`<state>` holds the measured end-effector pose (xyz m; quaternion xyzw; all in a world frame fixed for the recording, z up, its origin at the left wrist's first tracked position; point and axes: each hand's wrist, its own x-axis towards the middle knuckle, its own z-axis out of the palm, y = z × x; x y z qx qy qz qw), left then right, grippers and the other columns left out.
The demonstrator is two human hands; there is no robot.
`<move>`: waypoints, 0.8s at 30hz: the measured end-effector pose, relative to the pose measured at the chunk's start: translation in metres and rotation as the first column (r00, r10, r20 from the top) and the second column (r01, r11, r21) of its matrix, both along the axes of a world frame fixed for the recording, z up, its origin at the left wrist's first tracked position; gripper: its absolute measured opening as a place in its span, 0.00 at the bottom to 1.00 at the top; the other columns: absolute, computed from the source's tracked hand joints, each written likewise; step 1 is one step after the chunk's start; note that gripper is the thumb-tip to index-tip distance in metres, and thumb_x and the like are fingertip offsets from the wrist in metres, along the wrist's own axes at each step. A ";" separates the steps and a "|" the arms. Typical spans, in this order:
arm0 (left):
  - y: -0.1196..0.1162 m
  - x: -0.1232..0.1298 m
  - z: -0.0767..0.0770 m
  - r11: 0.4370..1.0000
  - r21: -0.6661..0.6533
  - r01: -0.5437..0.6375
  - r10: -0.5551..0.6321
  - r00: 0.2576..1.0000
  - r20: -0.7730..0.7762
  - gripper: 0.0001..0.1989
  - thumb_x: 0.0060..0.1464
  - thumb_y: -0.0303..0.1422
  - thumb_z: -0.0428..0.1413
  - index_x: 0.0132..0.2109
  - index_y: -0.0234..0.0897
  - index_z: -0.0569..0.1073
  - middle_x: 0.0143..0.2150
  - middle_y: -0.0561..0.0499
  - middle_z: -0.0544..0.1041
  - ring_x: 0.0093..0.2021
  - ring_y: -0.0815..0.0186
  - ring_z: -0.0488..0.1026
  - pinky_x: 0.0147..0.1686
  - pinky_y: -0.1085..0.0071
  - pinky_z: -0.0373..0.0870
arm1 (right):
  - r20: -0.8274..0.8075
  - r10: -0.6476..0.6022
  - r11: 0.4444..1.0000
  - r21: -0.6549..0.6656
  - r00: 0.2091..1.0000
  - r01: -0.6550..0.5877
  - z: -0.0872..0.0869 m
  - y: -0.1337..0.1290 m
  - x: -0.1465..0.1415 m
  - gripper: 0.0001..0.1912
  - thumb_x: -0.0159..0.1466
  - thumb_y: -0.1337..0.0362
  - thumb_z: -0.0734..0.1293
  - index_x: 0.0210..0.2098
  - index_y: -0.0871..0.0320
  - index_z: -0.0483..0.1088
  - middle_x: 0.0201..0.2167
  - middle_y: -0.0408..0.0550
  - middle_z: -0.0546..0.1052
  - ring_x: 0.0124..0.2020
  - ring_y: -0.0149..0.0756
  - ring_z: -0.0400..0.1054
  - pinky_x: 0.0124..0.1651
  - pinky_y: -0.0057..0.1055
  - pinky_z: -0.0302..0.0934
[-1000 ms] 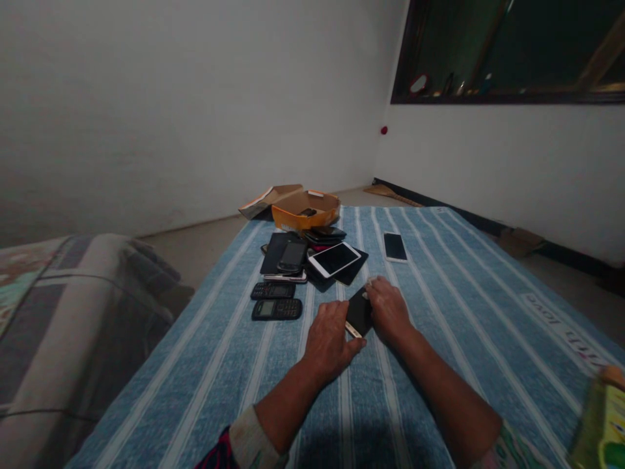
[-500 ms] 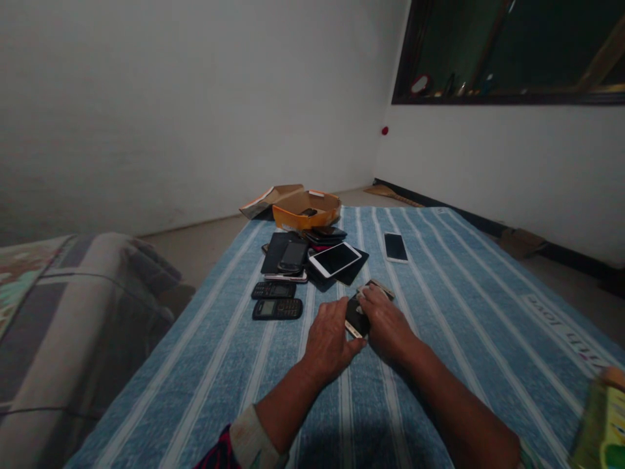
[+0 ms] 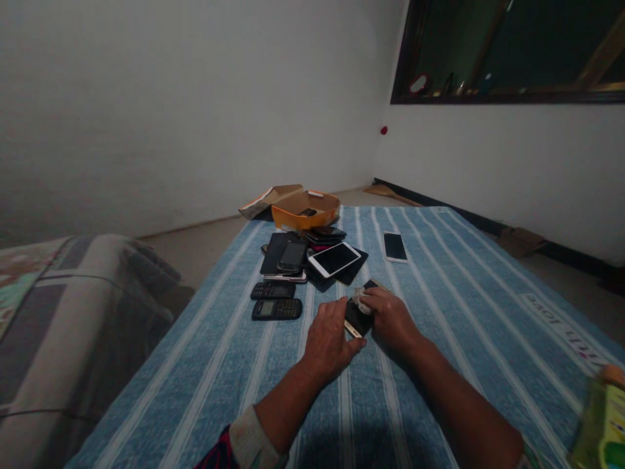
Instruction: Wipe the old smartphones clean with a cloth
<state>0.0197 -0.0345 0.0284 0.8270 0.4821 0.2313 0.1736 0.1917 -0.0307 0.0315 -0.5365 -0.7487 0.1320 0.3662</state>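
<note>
A dark smartphone with a pale end strip [image 3: 358, 318] lies face up at a slant on the striped cloth. My left hand [image 3: 328, 340] grips it along the left side, with the thumb at its near end. In the fingertips of my right hand [image 3: 396, 324] is a crumpled white tissue or cloth [image 3: 360, 298], pressed on the dark screen. Part of the phone is hidden under that hand. To the left lie two black keypad phones [image 3: 277, 309]. Beyond my hands, a white phone [image 3: 334, 259] rests on a heap of darker phones [image 3: 293, 256].
At the far end stands an open orange box [image 3: 297, 218] with a dark item inside. A single white-edged phone [image 3: 395, 247] lies apart on the right. A yellow-green bottle [image 3: 598, 423] is at the lower right corner. Blue striped cloth [image 3: 439, 280] covers the surface.
My right hand has shifted slightly over the phone, uncovering more of the white wad and the screen's middle. My left hand keeps its place.
</note>
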 end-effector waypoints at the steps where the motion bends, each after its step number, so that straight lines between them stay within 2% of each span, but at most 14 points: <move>1: 0.000 0.000 0.001 1.000 0.002 0.005 -0.005 1.000 0.006 0.34 0.45 0.33 0.66 0.57 0.39 0.62 0.51 0.46 0.71 0.51 0.52 0.66 0.51 0.57 0.66 | -0.126 0.002 1.000 -0.013 0.992 -0.003 -0.001 0.002 0.001 0.23 0.54 0.78 0.58 0.40 0.56 0.79 0.42 0.51 0.79 0.46 0.41 0.72 0.51 0.37 0.65; 3: 0.000 0.000 0.001 1.000 0.009 0.009 -0.010 1.000 0.016 0.33 0.45 0.33 0.66 0.57 0.40 0.62 0.50 0.47 0.72 0.51 0.52 0.66 0.50 0.57 0.67 | -0.373 -0.016 0.997 -0.081 0.928 -0.015 -0.003 0.004 0.000 0.23 0.50 0.76 0.59 0.37 0.56 0.80 0.37 0.48 0.80 0.41 0.40 0.73 0.46 0.36 0.66; 5: 0.000 0.000 0.001 1.000 0.009 0.009 -0.009 1.000 0.016 0.34 0.44 0.33 0.66 0.57 0.40 0.61 0.50 0.46 0.72 0.51 0.52 0.66 0.50 0.57 0.66 | -0.535 -0.068 0.983 -0.180 0.842 -0.034 -0.003 0.005 -0.003 0.22 0.48 0.73 0.59 0.35 0.57 0.81 0.32 0.47 0.80 0.36 0.39 0.74 0.42 0.34 0.66; 9: 0.000 0.000 0.000 1.000 0.001 0.004 -0.004 1.000 0.022 0.36 0.44 0.33 0.66 0.59 0.39 0.60 0.50 0.46 0.71 0.51 0.52 0.65 0.51 0.56 0.66 | -0.637 -0.170 0.953 -0.301 0.752 -0.040 0.001 0.003 -0.011 0.18 0.44 0.71 0.61 0.29 0.58 0.80 0.27 0.45 0.79 0.31 0.37 0.71 0.37 0.32 0.64; 12: 0.000 0.000 0.000 1.000 0.000 -0.003 0.003 0.999 0.043 0.37 0.45 0.32 0.65 0.60 0.40 0.58 0.49 0.47 0.71 0.51 0.52 0.66 0.49 0.57 0.66 | -0.717 -0.195 0.933 -0.346 0.669 -0.099 0.008 -0.002 -0.017 0.16 0.43 0.69 0.62 0.29 0.59 0.79 0.25 0.45 0.78 0.28 0.36 0.70 0.33 0.30 0.63; 15: 0.001 0.000 -0.001 1.000 0.021 0.007 -0.007 1.000 0.023 0.33 0.46 0.32 0.65 0.58 0.40 0.61 0.47 0.48 0.72 0.49 0.53 0.66 0.48 0.57 0.67 | -0.773 -0.226 0.917 -0.374 0.593 -0.138 0.012 -0.004 -0.020 0.15 0.42 0.69 0.63 0.28 0.60 0.78 0.24 0.44 0.78 0.26 0.35 0.69 0.31 0.29 0.62; 17: 0.001 0.000 -0.001 0.999 0.039 0.012 -0.012 1.000 -0.003 0.29 0.46 0.33 0.65 0.55 0.39 0.64 0.46 0.48 0.72 0.48 0.53 0.66 0.48 0.58 0.67 | -0.762 -0.240 0.919 -0.377 0.602 -0.112 0.011 -0.004 -0.020 0.15 0.42 0.69 0.63 0.28 0.60 0.78 0.24 0.44 0.77 0.27 0.35 0.69 0.31 0.29 0.62; 19: 0.001 0.000 -0.001 0.999 0.052 0.016 -0.015 1.000 -0.018 0.26 0.46 0.33 0.66 0.51 0.38 0.66 0.46 0.48 0.72 0.48 0.54 0.66 0.48 0.58 0.68 | -0.728 -0.233 0.932 -0.357 0.644 -0.067 0.008 -0.002 -0.019 0.15 0.43 0.69 0.62 0.28 0.59 0.77 0.25 0.44 0.77 0.28 0.37 0.70 0.33 0.30 0.63; 21: 0.001 0.000 -0.001 0.998 0.062 0.024 -0.023 0.999 -0.022 0.24 0.45 0.33 0.67 0.49 0.38 0.68 0.47 0.47 0.72 0.48 0.53 0.66 0.49 0.58 0.68 | -0.657 -0.194 0.959 -0.283 0.729 0.000 0.004 -0.001 -0.018 0.15 0.45 0.70 0.61 0.28 0.58 0.77 0.26 0.45 0.77 0.31 0.38 0.71 0.35 0.31 0.63; 24: 0.001 0.000 -0.002 0.997 0.073 0.036 -0.036 0.999 -0.010 0.23 0.44 0.32 0.68 0.47 0.37 0.70 0.49 0.46 0.72 0.50 0.53 0.66 0.51 0.58 0.68 | -0.470 -0.113 0.992 -0.104 0.876 0.073 0.000 -0.002 -0.016 0.17 0.47 0.73 0.58 0.29 0.57 0.77 0.29 0.46 0.78 0.34 0.37 0.71 0.39 0.31 0.63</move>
